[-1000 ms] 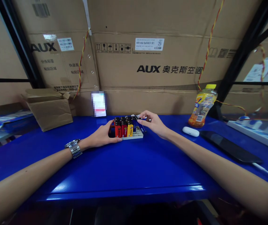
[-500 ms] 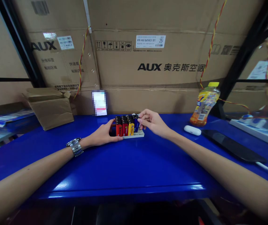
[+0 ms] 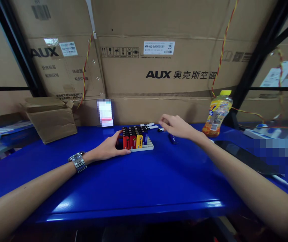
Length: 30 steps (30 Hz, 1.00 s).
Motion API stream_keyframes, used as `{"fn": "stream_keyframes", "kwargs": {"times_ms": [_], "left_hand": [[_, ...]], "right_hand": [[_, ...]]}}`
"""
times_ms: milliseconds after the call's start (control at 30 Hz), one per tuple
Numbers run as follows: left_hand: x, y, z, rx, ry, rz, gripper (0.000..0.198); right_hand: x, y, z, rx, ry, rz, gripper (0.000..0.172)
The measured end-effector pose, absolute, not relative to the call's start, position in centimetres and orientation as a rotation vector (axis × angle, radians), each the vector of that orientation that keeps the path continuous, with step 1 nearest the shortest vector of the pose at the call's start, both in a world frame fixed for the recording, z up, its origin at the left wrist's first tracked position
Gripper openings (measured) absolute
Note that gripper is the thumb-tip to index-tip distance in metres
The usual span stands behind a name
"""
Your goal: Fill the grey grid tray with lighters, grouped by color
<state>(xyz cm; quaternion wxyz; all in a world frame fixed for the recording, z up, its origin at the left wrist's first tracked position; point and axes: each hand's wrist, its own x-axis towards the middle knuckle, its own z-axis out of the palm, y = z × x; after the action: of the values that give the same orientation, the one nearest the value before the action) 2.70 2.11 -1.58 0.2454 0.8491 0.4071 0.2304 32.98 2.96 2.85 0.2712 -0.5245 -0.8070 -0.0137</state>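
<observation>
My left hand (image 3: 110, 146) is closed round the left end of a pale gridded tray (image 3: 149, 147), its thumb along the front edge and its other fingers partly hidden behind. Lighters with black tops stand upright in rows in the tray: red lighters (image 3: 126, 142), a yellow lighter (image 3: 139, 141) and a blue lighter (image 3: 145, 137). Some slots at the tray's right end show bare. My right hand (image 3: 175, 126) hovers right of the tray with fingers loosely bent and apart, nothing visible in them. Under it a loose blue lighter (image 3: 172, 138) lies on the table.
White lighters (image 3: 152, 127) lie behind the tray on the blue table (image 3: 134, 181). A phone with a lit screen (image 3: 105, 113) leans at the back. A drink bottle (image 3: 218, 114), a dark phone (image 3: 242, 156) and a power strip (image 3: 265, 141) are at right; an open carton (image 3: 50, 119) is at left.
My right hand has let go of the blue lighter at the tray and moved right, over the loose lighters. My left hand keeps its hold on the tray. The view has shifted slightly.
</observation>
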Motion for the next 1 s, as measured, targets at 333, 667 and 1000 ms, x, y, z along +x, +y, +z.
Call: {"fn": "stream_keyframes", "kwargs": {"times_ms": [333, 667, 1000], "left_hand": [[2.5, 2.2, -1.7, 2.305, 1.133, 0.626, 0.093], [2.6, 2.4, -1.7, 2.345, 1.09, 0.652, 0.088], [2.7, 2.8, -2.0, 2.336, 1.151, 0.648, 0.09]], "right_hand": [[34.2, 3.2, 2.3, -2.16, -2.179, 0.001, 0.038], [34.8, 5.4, 0.4, -1.91, -2.204, 0.092, 0.021], [30.7, 5.1, -1.9, -1.077, -1.841, 0.939, 0.015]]}}
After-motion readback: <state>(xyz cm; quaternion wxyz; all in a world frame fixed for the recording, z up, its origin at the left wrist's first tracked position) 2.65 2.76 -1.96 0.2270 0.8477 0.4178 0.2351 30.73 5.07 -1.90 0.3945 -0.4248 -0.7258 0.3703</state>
